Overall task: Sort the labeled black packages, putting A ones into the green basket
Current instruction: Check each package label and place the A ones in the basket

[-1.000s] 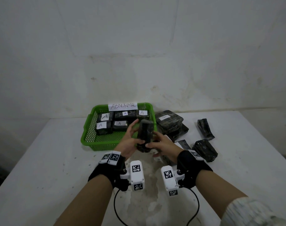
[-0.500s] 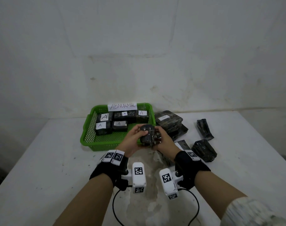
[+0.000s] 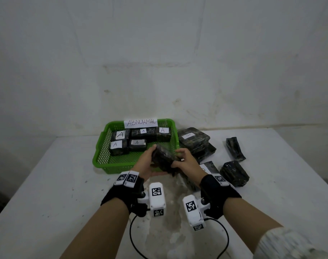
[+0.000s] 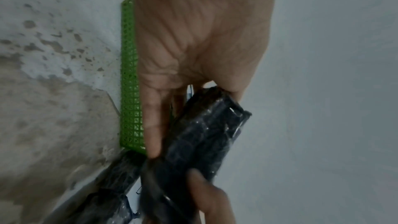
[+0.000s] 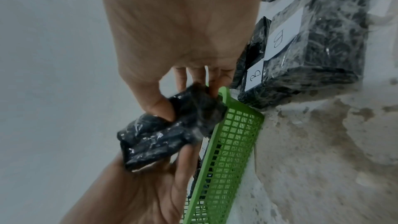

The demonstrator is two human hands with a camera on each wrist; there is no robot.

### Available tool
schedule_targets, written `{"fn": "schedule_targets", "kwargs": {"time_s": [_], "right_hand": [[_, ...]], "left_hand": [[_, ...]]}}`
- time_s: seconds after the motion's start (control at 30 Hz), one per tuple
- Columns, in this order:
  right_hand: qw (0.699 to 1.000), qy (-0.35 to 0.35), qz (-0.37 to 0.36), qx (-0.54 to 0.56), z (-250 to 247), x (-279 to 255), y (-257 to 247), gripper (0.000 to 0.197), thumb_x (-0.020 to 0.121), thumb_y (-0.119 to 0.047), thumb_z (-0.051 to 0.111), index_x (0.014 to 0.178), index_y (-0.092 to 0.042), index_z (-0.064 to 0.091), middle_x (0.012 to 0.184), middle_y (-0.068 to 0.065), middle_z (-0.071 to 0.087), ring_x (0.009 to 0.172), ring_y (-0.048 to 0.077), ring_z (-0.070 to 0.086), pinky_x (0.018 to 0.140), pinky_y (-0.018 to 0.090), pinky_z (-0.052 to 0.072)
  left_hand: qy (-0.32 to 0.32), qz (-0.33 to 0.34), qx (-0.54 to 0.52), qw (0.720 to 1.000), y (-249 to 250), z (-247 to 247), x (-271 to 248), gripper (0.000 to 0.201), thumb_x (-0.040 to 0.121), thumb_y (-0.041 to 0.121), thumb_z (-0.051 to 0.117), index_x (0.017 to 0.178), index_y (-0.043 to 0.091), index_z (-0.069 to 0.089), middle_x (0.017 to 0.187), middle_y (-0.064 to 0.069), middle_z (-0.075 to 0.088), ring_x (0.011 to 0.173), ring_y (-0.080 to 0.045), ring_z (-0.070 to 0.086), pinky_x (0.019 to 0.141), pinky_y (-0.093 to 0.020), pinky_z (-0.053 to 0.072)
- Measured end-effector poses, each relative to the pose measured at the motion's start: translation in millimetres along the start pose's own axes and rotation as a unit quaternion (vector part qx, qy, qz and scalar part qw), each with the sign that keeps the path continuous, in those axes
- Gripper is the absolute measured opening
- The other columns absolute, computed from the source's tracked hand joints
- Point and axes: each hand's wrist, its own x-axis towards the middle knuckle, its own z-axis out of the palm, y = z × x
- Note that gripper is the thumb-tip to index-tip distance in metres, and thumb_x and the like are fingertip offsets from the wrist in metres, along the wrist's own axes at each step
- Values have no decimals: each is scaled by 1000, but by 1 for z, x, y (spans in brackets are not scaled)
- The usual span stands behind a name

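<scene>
Held package: a black package [image 3: 164, 159] wrapped in clear film is being held in the air above the near right corner of the green basket [image 3: 103, 156], with no label showing on any face turned to the cameras.
Left hand: the left hand [image 3: 147, 162] is cupping the package from the left and below, thumb over the top edge and fingers curled along the underside.
Right hand: the right hand [image 3: 186, 161] is pinching the package's right end between thumb and curled fingers.
Basket: five packages marked A are lying in its far half, under a paper sign reading ABNORMAL [image 3: 140, 123]; the near half is showing bare mesh.
Unsorted pile: a stack with B labels [image 5: 277, 40] is sitting just beside the basket's right wall, with more dark packages [image 3: 235, 173] lying further right on the tabletop [image 3: 47, 193].
Step in hand: the person is probably turning the package over to find its letter.
Next move: reading the label, then lowering it into the free near half if it is an A, or setting it aside if not.
Hard to make out: the held package is motion-blurred in both wrist views, so its letter cannot be told; a label under the right forearm is mostly covered.
</scene>
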Motion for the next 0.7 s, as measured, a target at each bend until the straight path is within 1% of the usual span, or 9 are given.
{"fn": "schedule_targets", "kwargs": {"time_s": [0.1,0.17,0.23,0.33,0.43,0.5,0.53,0.6,0.7], "right_hand": [[997,60,21,48,-6,7,2,16,89,-17,66,94,-9,53,89,5,58,82,18,54,74,23,43],[996,54,48,54,-13,12,2,20,93,-24,60,86,-6,53,82,11,51,80,21,48,75,29,38],[994,59,72,58,-16,17,5,26,95,-25,57,87,-1,55,86,23,44,81,28,46,75,31,38],[990,68,99,75,-17,19,10,42,95,-24,56,99,18,55,105,50,39,84,38,52,78,33,41],[987,75,126,67,-18,19,11,55,98,-36,49,115,16,55,118,37,56,102,44,57,86,38,45],[986,75,133,63,-15,16,7,61,100,-48,37,129,4,52,128,14,58,116,29,54,89,33,39],[986,70,131,77,-12,15,5,62,97,-58,34,134,-11,50,132,3,54,116,20,50,92,32,38],[984,60,129,105,-7,18,8,69,85,-71,42,133,-21,46,135,2,52,117,17,50,94,32,42],[979,37,140,146,3,24,11,58,86,-37,69,130,-17,38,120,4,57,104,17,58,76,27,47]], "left_hand": [[-9,-25,9,1000,-8,-13,4,66,90,64,31,134,16,40,120,-16,63,88,-30,69,57,-31,55],[-30,-14,67,997,-13,-18,1,66,89,69,24,132,22,40,116,-11,67,83,-25,72,51,-23,51],[-47,-6,125,991,-15,-19,-4,57,89,67,30,127,25,42,116,-6,66,88,-24,70,54,-23,49],[-22,16,187,982,-15,-21,-1,50,85,52,56,122,21,42,114,-5,60,93,-20,60,64,-29,46],[4,23,160,987,-16,-22,6,39,84,38,64,111,15,46,117,-9,58,104,-23,57,72,-32,52],[18,25,112,993,-15,-19,7,38,86,31,65,111,11,44,115,-13,56,104,-26,57,72,-32,53],[36,28,94,995,-14,-18,8,40,86,29,64,112,9,42,115,-14,54,102,-26,57,71,-31,53],[78,38,89,992,-12,-19,11,45,87,29,63,117,4,40,115,-15,51,96,-23,56,70,-29,51],[123,54,155,979,-12,-24,17,57,87,39,61,125,2,39,120,-14,50,101,-23,51,83,-35,45]]}}
